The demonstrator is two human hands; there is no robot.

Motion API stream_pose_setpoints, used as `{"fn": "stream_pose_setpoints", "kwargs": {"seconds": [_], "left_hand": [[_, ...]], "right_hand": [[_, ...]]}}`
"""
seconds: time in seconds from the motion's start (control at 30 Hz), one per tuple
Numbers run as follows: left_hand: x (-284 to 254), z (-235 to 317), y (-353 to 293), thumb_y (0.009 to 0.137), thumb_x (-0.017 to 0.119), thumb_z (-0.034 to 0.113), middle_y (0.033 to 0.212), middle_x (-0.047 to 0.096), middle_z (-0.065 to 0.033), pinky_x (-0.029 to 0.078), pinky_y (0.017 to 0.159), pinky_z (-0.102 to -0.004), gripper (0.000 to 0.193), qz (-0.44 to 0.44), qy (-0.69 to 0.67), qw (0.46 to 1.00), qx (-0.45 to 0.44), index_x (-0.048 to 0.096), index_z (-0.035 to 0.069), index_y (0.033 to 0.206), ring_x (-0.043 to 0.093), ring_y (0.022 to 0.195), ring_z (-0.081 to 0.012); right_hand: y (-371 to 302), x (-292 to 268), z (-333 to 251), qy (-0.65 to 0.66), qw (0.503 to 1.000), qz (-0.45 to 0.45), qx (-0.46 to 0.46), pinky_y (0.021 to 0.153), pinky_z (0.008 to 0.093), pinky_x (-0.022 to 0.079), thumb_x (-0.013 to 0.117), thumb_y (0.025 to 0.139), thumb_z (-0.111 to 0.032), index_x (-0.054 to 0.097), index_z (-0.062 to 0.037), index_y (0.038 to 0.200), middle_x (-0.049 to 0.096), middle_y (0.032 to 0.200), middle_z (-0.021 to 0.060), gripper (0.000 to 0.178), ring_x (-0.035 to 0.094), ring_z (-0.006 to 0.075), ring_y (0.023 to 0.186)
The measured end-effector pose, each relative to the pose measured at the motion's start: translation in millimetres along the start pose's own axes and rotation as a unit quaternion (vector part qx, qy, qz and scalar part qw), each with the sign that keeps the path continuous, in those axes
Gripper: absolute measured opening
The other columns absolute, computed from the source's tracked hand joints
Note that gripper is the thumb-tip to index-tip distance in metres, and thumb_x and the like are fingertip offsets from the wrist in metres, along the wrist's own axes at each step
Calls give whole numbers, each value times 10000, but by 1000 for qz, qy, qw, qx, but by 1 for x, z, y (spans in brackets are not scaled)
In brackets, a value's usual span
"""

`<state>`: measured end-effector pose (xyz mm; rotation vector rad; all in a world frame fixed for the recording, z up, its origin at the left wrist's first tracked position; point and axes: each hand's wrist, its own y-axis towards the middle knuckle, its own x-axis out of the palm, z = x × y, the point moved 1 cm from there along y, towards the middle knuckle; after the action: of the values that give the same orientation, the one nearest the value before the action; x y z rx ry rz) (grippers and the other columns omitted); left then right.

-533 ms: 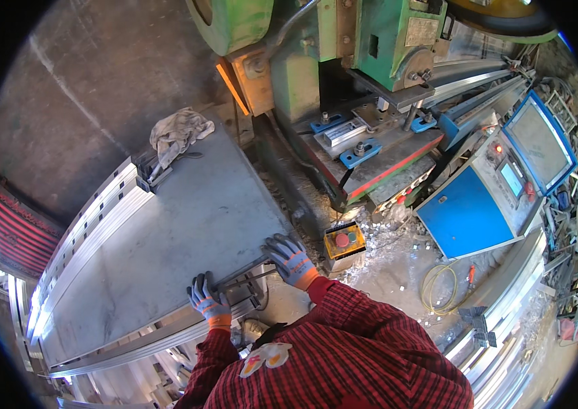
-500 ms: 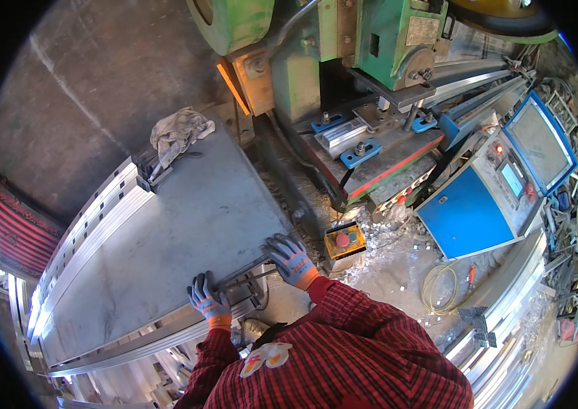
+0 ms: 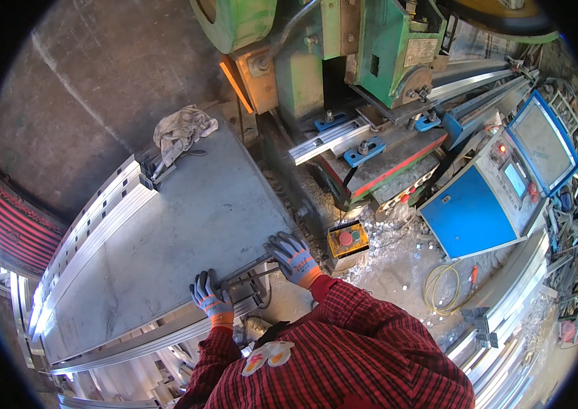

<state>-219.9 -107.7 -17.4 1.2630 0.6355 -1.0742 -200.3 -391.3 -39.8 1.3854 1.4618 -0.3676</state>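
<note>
Both my hands wear grey gloves with dark fingertips and orange cuffs. My left hand (image 3: pixel 212 298) rests at the near edge of a grey metal-topped table (image 3: pixel 186 218), its fingers stretched and apart. To its right, my right hand (image 3: pixel 293 259) lies over the table's corner with its fingers extended. Neither hand holds anything that I can see. Beyond the table stands a green press (image 3: pixel 391 61). A silver metal profile (image 3: pixel 326 141) lies on the press bed between blue clamps (image 3: pixel 364 151) and juts out to the left.
Punched metal profiles (image 3: pixel 98 238) and a crumpled rag (image 3: pixel 183 129) lie along the table's far left side. A yellow button box (image 3: pixel 347 240) stands right of the table. Further right are a blue control cabinet (image 3: pixel 469 221), a coiled hose (image 3: pixel 441 290) and stacked profiles (image 3: pixel 507 307).
The silver profile has slid out leftward from the press bed, and its end now overhangs the bed. The press's upper part sits lower. My hands have stayed at the table edge.
</note>
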Motion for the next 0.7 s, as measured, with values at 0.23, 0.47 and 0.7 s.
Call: {"fn": "stream_pose_setpoints", "kwargs": {"seconds": [0.23,0.47,0.7], "left_hand": [[7,-8,-4,707,710,143,1458,459,-112,212,1189,-515,728,-3,-11,1000,-10,516,143,1408,365,1380,-358],[9,-10,-3,693,704,155,1460,461,-110,196,1193,-519,738,-5,-19,1000,-1,521,152,1409,364,1388,-342],[10,-11,-3,700,704,143,1451,469,-107,203,1192,-513,725,5,-15,1000,-1,525,148,1403,373,1385,-338]], "right_hand": [[0,-1,-3,-4,1000,7,3,1199,530,209,551,883,-183,460,-157,1465,431,1512,108,590,345,331,1427],[1,-3,-2,-8,1000,-3,7,1216,528,179,539,887,-206,451,-164,1475,408,1539,96,596,327,318,1444],[1,1,0,-3,1000,-1,2,1217,534,171,542,884,-205,440,-166,1484,405,1537,113,611,324,322,1445]]}}
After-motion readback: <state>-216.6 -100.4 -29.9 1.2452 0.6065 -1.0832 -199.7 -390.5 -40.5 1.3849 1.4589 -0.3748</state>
